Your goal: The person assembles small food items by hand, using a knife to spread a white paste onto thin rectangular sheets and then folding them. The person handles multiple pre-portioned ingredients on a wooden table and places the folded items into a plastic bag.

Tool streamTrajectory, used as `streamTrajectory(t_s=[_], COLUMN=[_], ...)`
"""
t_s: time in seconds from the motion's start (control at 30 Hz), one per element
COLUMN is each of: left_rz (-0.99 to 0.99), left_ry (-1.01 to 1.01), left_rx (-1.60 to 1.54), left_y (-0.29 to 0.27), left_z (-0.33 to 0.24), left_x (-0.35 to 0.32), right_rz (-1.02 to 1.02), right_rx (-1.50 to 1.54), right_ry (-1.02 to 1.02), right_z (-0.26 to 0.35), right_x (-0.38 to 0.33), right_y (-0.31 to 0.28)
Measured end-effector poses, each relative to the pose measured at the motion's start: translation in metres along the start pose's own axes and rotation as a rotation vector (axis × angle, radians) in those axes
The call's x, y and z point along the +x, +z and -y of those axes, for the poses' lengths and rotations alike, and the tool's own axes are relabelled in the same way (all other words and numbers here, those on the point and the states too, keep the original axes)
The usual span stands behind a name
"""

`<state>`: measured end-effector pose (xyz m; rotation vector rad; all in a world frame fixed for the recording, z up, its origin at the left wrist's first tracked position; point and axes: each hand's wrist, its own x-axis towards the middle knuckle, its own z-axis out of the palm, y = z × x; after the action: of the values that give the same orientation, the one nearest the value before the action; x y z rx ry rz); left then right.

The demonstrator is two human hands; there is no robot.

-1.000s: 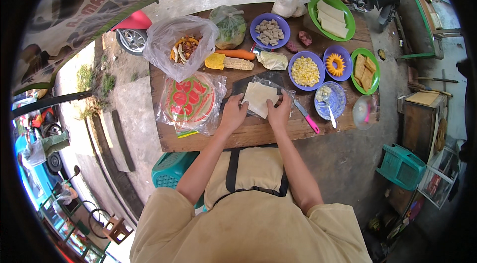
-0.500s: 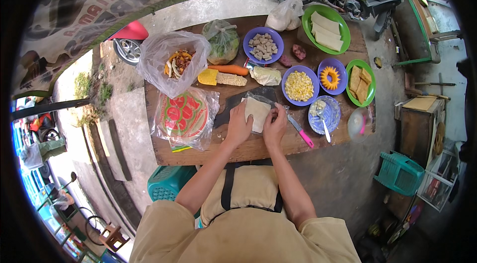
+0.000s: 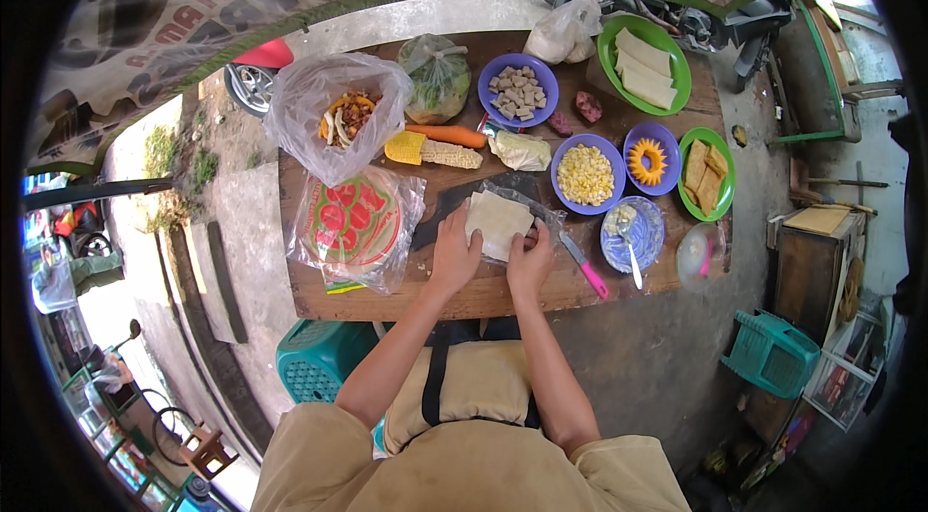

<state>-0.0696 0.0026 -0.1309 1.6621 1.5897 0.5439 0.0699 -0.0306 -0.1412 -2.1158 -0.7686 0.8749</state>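
Both hands are working a pale square wrapper sheet (image 3: 498, 222) on the dark cutting board (image 3: 454, 203) at the wooden table's (image 3: 503, 294) near edge: left hand (image 3: 454, 256) pressing flat with fingers spread, right hand (image 3: 530, 261) pinching the sheet's lower right edge. Judging by this, folding is underway, and the next move is calling for a firm, even crease. Just left is lying a round red-and-green packet in clear plastic (image 3: 350, 220); a pink-handled knife (image 3: 583, 265) is lying right.

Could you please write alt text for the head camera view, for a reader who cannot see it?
Both hands, left hand and right hand, press on pale square wrapper sheets on a dark cutting board atop a wooden table crowded with bowls of ingredients; a pink-handled knife lies beside them.
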Motion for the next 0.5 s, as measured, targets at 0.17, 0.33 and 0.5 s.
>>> streamTrajectory(t_s=[0.17,0.33,0.5], left_rz=[0.04,0.046,0.042], left_ry=[-0.047,-0.055,-0.054], left_rx=[-0.064,-0.071,-0.098], left_y=[-0.001,-0.001,-0.001], left_z=[-0.001,-0.002,0.005], left_x=[0.0,0.001,0.003], right_rz=[-0.147,-0.065,-0.102], right_rx=[-0.182,-0.08,-0.192], right_ry=[-0.337,-0.316,-0.268], right_z=[0.004,0.005,0.005], right_x=[0.009,0.021,0.024], right_y=[-0.001,-0.003,0.008])
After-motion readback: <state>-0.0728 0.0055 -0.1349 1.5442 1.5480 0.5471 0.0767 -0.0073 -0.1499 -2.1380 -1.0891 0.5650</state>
